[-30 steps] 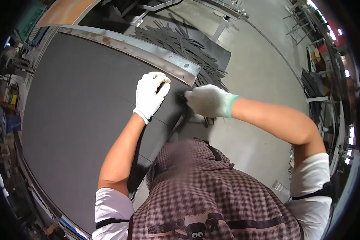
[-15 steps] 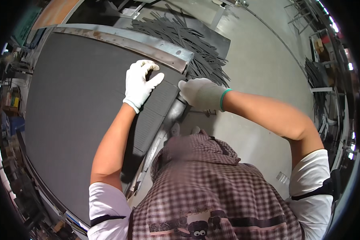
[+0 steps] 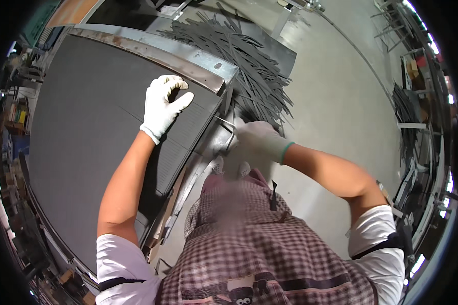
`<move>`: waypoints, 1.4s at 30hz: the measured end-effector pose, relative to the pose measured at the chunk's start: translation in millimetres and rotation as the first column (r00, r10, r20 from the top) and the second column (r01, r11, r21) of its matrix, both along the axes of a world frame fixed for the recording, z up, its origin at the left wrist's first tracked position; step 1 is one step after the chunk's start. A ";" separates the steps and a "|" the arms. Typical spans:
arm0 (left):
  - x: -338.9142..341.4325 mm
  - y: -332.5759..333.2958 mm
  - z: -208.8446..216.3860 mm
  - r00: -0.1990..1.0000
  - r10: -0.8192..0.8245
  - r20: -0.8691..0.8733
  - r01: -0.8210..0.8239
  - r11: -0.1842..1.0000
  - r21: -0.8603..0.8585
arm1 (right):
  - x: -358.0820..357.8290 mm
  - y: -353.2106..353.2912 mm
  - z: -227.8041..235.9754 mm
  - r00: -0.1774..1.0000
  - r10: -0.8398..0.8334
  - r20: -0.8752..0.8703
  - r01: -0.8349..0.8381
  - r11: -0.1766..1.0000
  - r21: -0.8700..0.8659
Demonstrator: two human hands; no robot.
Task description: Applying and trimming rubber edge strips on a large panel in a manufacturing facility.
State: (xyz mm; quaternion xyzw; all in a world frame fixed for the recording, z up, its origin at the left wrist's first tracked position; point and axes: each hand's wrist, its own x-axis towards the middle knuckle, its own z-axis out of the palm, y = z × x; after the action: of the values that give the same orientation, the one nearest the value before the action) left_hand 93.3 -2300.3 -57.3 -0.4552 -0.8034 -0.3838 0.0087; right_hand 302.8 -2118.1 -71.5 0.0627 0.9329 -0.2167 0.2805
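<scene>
A large dark grey sheet (image 3: pixel 86 112) covers the work table, with thin lines and several rectangular sections along its near right side. My left hand (image 3: pixel 160 107), in a white glove, is set down on that sheet near the metal bar, fingers curved and thumb apart, holding nothing I can see. Off the sheet's right edge, my right hand (image 3: pixel 262 138), in a glove with a green cuff, is closed and blurred. From its fingers a thin, pale, blade-like tool (image 3: pixel 225 121) points toward the edge. Its handle is hidden in the glove.
A metal bar (image 3: pixel 152 48) runs along the far side of the sheet. Beyond its right end lies a heap of dark strips (image 3: pixel 239 61) above the floor. More dark strips (image 3: pixel 404 117) hang from a rack at far right. My shoes (image 3: pixel 230 166) stand by the table.
My right hand has moved away from the sheet's edge, to the right and nearer me, baring the thin tool. My left hand keeps its pose on the sheet. The view has shifted a little.
</scene>
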 end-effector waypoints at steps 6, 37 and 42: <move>0.4 7.6 0.2 0.999 -0.051 0.004 0.051 0.998 -0.048 | 6.3 -10.9 -87.1 0.843 -0.172 -0.509 0.111 0.983 -0.147; 26.1 -51.2 -4.1 0.966 -0.173 -0.195 0.167 0.985 -0.045 | 23.1 -16.4 106.2 0.975 -0.158 -0.153 0.145 0.985 -0.095; 25.0 -50.6 -2.3 0.965 -0.171 -0.196 0.163 0.985 -0.059 | 22.1 -20.3 121.1 0.980 -0.063 -0.190 0.068 0.997 0.020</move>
State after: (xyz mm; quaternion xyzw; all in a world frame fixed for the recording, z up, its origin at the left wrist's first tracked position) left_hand 118.3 -2351.0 -59.6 -0.5578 -0.7651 -0.3182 0.0475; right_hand 324.8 -2138.4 49.5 0.0761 0.9556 -0.2184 0.1824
